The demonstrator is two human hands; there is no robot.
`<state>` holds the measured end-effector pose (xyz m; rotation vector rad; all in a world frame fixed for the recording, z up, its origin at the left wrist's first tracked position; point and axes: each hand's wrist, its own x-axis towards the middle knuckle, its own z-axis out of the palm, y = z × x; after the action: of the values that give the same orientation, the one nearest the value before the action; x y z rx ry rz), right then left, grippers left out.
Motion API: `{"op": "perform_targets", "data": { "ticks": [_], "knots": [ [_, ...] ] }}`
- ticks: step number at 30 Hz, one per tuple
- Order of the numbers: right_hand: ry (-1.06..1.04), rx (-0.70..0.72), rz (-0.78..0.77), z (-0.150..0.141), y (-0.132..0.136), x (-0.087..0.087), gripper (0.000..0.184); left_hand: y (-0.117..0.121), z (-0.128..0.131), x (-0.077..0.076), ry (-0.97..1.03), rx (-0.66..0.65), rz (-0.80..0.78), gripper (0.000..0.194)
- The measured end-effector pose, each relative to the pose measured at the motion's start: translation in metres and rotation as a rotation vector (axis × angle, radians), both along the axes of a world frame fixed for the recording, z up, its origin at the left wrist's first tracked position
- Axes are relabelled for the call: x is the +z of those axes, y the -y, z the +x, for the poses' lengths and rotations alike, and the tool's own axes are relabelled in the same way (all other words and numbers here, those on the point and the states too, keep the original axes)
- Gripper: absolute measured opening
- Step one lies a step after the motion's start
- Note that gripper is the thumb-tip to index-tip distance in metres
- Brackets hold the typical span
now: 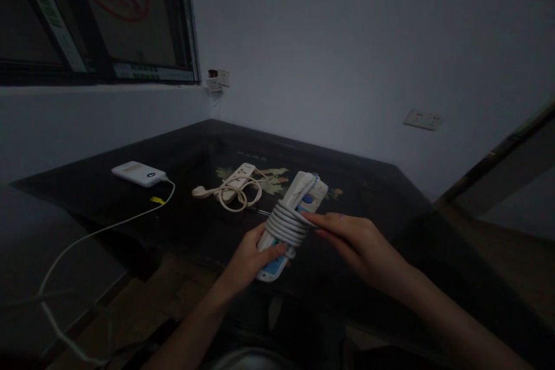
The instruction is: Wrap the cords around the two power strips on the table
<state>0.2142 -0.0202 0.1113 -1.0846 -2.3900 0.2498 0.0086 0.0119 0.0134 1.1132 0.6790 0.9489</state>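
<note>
A white power strip (319, 192) with a blue button is held up over the dark table, tilted away to the upper right. Several turns of light grey cord (286, 225) are wound around its middle. My left hand (249, 257) grips the lower part of the strip, the thumb lying across its front. On the right, my right hand (359, 243) pinches the cord between thumb and fingers at the edge of the coil. The coil hides much of the strip's face.
A second, smaller power strip (239, 179) with a looped cord and plug lies on the black table (208, 144). To the left is a white power bank (137, 173) with a cable hanging off the table. A wall socket (424, 119) is at the right.
</note>
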Motion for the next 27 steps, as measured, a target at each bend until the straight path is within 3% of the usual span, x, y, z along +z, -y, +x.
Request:
{"op": "perform_targets", "data": {
  "ticks": [10, 16, 22, 25, 27],
  "knots": [
    [0.001, 0.048, -0.002, 0.009, 0.006, 0.002, 0.043, 0.003, 0.000, -0.014, 0.253, -0.333, -0.164, 0.046],
    [-0.024, -0.008, -0.049, 0.007, 0.009, -0.004, 0.043, 0.005, 0.000, -0.019, 0.318, -0.355, -0.199, 0.042],
    [-0.279, -0.137, -0.064, 0.016, 0.011, -0.023, 0.032, 0.006, -0.003, -0.015, 0.530, -0.383, -0.220, 0.041],
    [-0.270, -0.095, -0.058, 0.026, 0.005, -0.030, 0.013, 0.005, -0.007, -0.014, 0.591, -0.459, -0.269, 0.041],
    [-0.227, -0.047, -0.040, 0.031, 0.000, -0.034, 0.013, 0.006, -0.008, -0.015, 0.610, -0.495, -0.269, 0.042]
  ]
}}
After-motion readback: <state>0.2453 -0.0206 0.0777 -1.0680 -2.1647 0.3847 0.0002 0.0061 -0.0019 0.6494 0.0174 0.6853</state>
